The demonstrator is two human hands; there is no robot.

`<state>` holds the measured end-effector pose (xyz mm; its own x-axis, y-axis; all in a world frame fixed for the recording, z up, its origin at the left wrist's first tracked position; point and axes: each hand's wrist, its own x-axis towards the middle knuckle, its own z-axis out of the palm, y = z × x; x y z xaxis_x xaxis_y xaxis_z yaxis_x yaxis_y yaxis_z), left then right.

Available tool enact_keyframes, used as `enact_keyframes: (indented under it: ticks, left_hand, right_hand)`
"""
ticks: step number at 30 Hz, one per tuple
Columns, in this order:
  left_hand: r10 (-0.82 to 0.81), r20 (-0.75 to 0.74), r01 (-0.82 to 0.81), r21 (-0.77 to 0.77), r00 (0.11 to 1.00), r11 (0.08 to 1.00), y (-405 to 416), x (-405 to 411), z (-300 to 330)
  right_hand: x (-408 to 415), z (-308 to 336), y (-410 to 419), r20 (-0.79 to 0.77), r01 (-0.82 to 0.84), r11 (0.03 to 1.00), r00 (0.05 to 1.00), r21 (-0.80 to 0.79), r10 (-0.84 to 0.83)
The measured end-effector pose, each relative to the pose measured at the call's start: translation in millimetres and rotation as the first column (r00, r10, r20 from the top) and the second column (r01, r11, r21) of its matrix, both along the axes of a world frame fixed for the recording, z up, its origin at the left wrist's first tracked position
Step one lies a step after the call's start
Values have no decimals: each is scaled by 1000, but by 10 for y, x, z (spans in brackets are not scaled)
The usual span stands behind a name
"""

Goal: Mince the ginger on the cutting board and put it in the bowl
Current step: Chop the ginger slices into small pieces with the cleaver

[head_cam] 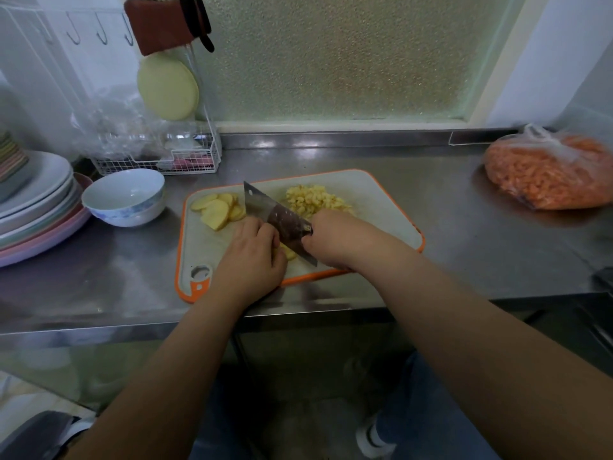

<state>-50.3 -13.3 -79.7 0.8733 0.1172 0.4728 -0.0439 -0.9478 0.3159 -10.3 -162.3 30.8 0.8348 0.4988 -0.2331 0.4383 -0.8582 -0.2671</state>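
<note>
On the counter: a steel counter (464, 234) runs left to right under a frosted window (331, 54); its front edge passes below both forearms.
Board: a grey board (381, 207) with an orange rim lies in the middle of the counter, its near edge just under the wrists, its hanging hole at the near left corner.
Left hand: the left hand (252, 257) rests knuckles-up on the board, its fingers (265, 232) curled down over a small piece of ginger (289, 253) that shows just right of them, beside the blade.
Right hand: the right hand (338, 240) grips the handle of the cleaver (275, 214); the handle itself is hidden inside the fist.
Cleaver: the blade stands on edge between the two hands and runs away from the fingers toward the far side of the board.
Slices: ginger slices (219, 209) lie fanned beyond and left of the left fingers.
Mince: a heap of chopped ginger (315, 199) lies just beyond the right hand, right of the blade.
Bowl: a white bowl (124, 197) stands on the counter left of the board, well apart from the left fingers; nothing shows inside it.
Left edge: stacked plates (36, 207) sit left of the bowl, a wire rack (159, 161) behind it against the wall.
Right side: a bag (550, 174) of orange food lies far right of the right hand; bare steel spreads between it and the board.
Room: bare board shows right of the heap and near the left wrist.
</note>
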Motion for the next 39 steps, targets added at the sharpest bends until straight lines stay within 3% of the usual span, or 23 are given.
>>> enact_keyframes:
  ticks: [7, 13, 19, 24, 39]
  left_hand:
    - [7, -23, -5, 58, 1000, 998, -1, 12, 8]
    - [4, -30, -2, 59, 1000, 998, -9, 13, 16]
    - [-23, -36, 23, -21, 999, 1000, 9, -8, 16]
    - [20, 63, -13, -109, 998, 994, -12, -43, 38]
    - [34, 62, -31, -45, 998, 999, 6, -30, 46]
  right_hand:
    - [29, -42, 69, -54, 10, 997, 998, -75, -14]
    - [57, -137, 35, -72, 34, 999, 997, 21, -33]
    - [191, -120, -150, -91, 98, 992, 992, 81, -90]
    - [92, -56, -167, -39, 84, 986, 996, 146, -80]
    - [-36, -29, 85, -35, 1, 999, 999, -49, -3]
